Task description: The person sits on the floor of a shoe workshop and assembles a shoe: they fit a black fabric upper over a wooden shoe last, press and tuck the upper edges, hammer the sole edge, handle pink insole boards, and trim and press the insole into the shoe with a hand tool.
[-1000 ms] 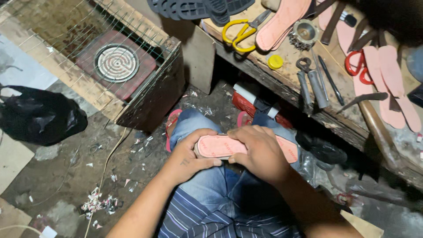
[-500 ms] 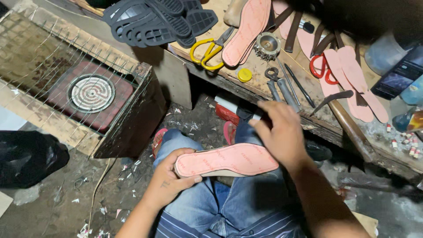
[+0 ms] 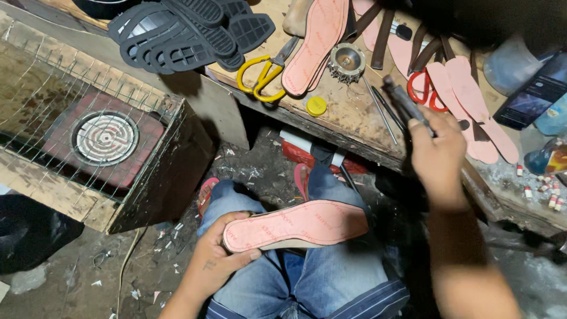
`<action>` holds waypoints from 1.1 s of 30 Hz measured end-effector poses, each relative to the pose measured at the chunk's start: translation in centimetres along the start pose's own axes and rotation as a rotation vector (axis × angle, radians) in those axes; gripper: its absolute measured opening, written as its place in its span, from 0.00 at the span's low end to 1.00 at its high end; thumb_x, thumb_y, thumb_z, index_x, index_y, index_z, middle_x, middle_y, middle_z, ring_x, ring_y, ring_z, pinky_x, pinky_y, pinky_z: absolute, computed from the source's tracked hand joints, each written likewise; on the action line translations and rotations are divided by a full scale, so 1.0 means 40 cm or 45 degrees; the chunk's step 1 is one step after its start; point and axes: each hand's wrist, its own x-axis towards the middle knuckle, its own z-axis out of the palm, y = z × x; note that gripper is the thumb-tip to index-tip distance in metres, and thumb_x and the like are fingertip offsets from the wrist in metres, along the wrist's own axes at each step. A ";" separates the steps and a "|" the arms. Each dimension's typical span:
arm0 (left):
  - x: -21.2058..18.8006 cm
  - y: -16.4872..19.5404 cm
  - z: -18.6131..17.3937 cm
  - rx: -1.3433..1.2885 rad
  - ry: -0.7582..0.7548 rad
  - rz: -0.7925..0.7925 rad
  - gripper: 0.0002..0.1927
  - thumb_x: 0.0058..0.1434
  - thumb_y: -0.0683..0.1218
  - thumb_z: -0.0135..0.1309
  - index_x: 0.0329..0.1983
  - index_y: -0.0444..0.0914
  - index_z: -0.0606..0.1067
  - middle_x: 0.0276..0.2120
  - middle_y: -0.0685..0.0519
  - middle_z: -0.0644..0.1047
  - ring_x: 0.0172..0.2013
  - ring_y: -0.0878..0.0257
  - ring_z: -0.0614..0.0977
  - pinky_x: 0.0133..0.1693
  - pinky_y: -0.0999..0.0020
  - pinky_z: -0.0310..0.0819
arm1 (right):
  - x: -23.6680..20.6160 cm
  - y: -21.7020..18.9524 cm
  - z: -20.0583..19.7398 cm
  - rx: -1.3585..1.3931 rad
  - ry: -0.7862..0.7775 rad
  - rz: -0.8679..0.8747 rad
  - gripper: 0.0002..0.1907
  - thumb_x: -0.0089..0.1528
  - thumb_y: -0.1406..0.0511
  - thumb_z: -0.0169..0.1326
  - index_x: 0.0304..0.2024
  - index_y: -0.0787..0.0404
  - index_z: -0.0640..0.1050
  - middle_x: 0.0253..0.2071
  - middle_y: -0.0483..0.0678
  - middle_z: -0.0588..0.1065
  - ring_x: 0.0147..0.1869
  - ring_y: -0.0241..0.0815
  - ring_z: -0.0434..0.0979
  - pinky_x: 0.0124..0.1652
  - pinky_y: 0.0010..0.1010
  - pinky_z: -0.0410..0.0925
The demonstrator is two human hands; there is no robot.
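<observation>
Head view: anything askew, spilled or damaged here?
Mostly workshop clutter. Pale scraps litter the dirt floor by the person's knees. Small vials lie scattered at the bench's right edge. The left hand holds the pink insole flat on the lap; the right hand lifts a dark tool. Nothing looks broken.

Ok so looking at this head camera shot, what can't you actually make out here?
- Dark tool in the right hand: blurred, kind unclear, handle end hidden by the fingers.
- Heel of the pink insole: covered by the left hand.
- Small vials at the right edge: too small to identify.
- Black soles: cut off by the top edge.
</observation>
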 end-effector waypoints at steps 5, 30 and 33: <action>0.010 -0.002 -0.004 0.015 0.004 -0.006 0.36 0.48 0.33 0.67 0.61 0.33 0.70 0.53 0.49 0.79 0.52 0.64 0.80 0.55 0.66 0.74 | 0.024 0.066 -0.047 -0.357 -0.053 -0.232 0.14 0.68 0.67 0.60 0.55 0.63 0.83 0.51 0.55 0.75 0.61 0.56 0.72 0.61 0.42 0.65; 0.042 -0.017 -0.047 -0.008 -0.008 0.054 0.37 0.47 0.32 0.68 0.61 0.33 0.69 0.55 0.49 0.77 0.54 0.64 0.78 0.57 0.66 0.73 | 0.197 -0.062 0.248 -0.207 -0.357 -0.225 0.08 0.60 0.60 0.62 0.40 0.54 0.84 0.43 0.48 0.78 0.54 0.51 0.72 0.54 0.45 0.57; 0.046 -0.019 -0.051 -0.081 -0.035 0.048 0.37 0.48 0.32 0.68 0.62 0.33 0.69 0.57 0.49 0.76 0.56 0.63 0.77 0.58 0.65 0.72 | 0.195 -0.075 0.275 -0.264 -0.310 -0.206 0.08 0.59 0.59 0.64 0.38 0.53 0.85 0.42 0.48 0.78 0.54 0.51 0.72 0.54 0.45 0.55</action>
